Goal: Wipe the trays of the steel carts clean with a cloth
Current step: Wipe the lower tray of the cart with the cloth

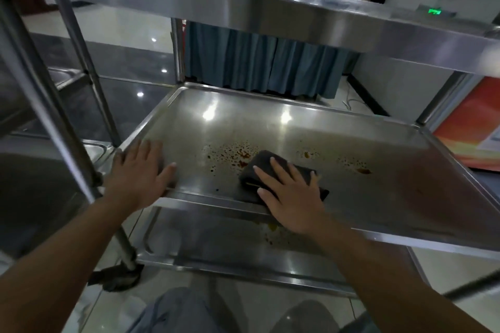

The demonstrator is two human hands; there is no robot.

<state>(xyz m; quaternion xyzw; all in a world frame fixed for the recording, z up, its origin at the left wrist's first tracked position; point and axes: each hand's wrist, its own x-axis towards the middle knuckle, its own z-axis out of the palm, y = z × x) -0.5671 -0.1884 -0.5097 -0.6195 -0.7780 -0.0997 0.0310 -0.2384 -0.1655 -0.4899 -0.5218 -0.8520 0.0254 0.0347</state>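
Note:
The middle tray (378,197) of a steel cart fills the centre of the head view, spotted with brown-red sauce stains (238,155) near its front. A dark folded cloth (259,167) lies on the tray beside the stains. My right hand (292,197) presses flat on the cloth with straight fingers. My left hand (140,173) rests on the tray's front left corner, fingers spread over the rim and thumb on the tray floor.
The cart's top tray (243,5) hangs overhead and its bottom tray (216,249), also stained, lies below. A second steel cart (40,105) stands close on the left. A blue-skirted table (257,62) and a person stand behind. My knees show at the bottom edge.

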